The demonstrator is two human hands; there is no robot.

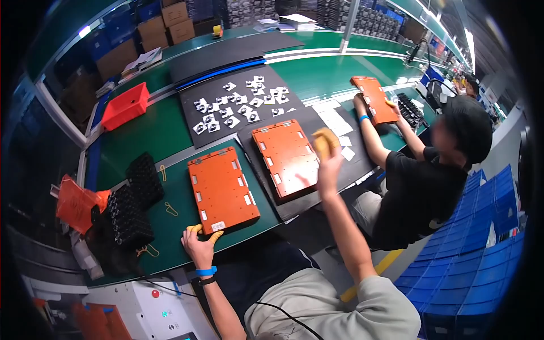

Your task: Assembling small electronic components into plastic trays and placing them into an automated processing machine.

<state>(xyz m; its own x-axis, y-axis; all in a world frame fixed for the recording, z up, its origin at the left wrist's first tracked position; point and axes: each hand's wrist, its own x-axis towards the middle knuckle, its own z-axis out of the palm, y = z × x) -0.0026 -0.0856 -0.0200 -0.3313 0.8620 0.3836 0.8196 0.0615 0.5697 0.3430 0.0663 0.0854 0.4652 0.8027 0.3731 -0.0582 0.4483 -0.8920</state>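
Two flat orange metal cases with slots along their sides lie before me. My left hand (198, 247), with yellow finger covers, grips the near left corner of the left orange case (224, 190), which rests on the green bench (266, 232). My right hand (327, 161), also in yellow finger covers, is raised at the right edge of the second orange case (285, 156). Motion smears its fingers, and I cannot make out anything in them. That second case lies on a black mat (294, 207).
Small parts on white pieces (243, 110) cover a black sheet. At left are black slotted trays (130, 218), an orange bag (76, 204), yellow loops (170, 209) and a red bin (126, 106). A co-worker (436, 170) at right holds another orange case (375, 99).
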